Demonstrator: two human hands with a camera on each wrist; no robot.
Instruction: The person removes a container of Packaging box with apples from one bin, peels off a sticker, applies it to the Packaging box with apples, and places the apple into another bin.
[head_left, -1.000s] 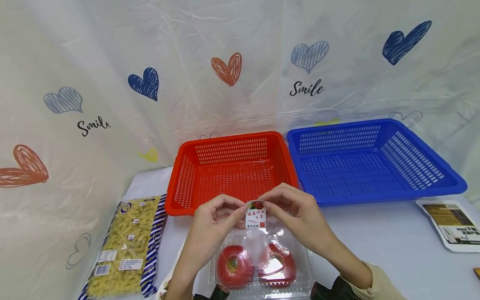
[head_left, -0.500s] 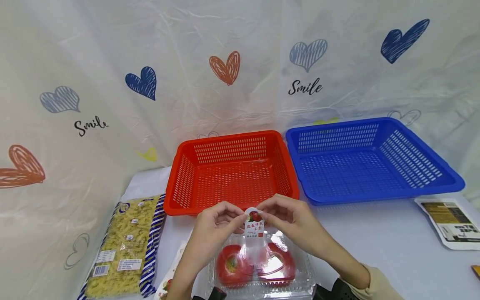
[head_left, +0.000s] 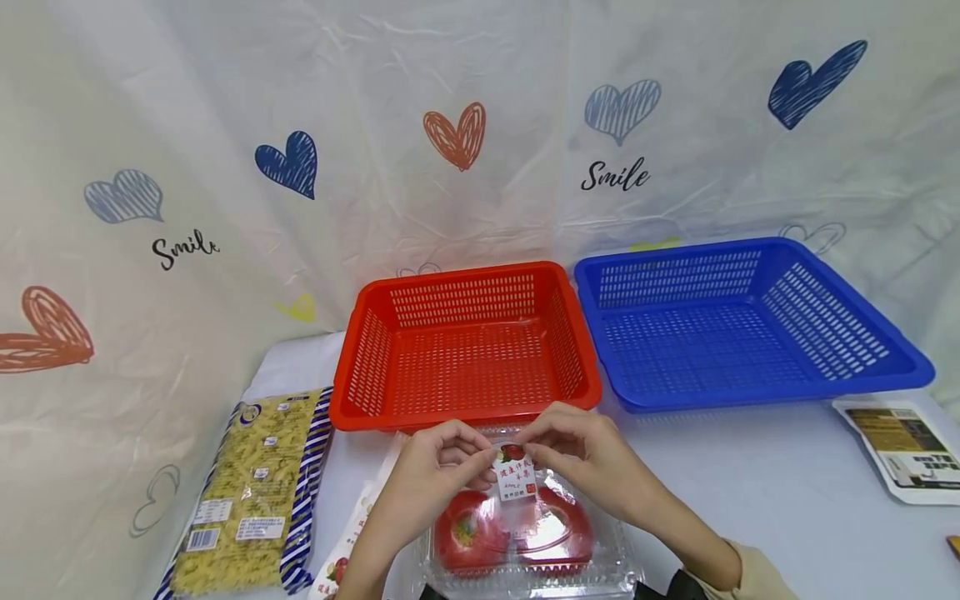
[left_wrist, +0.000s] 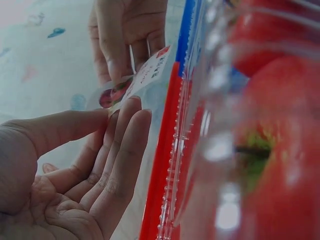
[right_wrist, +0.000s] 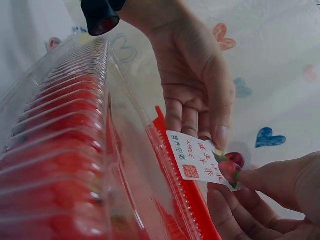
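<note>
Between both hands is a small sticker label (head_left: 516, 481) with an apple picture and red writing. My left hand (head_left: 448, 467) pinches its upper left edge between thumb and fingers. On the upper right edge, my right hand (head_left: 581, 454) pinches it the same way. The label hangs over a clear plastic clamshell box (head_left: 618, 546) holding red apples (head_left: 467, 533). In the right wrist view the label (right_wrist: 197, 157) tilts, its lower end free near the box's lid. The left wrist view shows its thin edge and the apple's stem through the plastic.
A red basket (head_left: 465, 419) stands behind the box, with a blue basket (head_left: 750, 394) to its right. At left lie a bag of pasta (head_left: 251, 492) and a strip of labels (head_left: 348, 542), partly under my left forearm. A white pouch (head_left: 911, 450) lies far right.
Both hands have come down and nearer with the label, from close to the red basket's front rim to lower over the box. More of the label strip shows at left.
</note>
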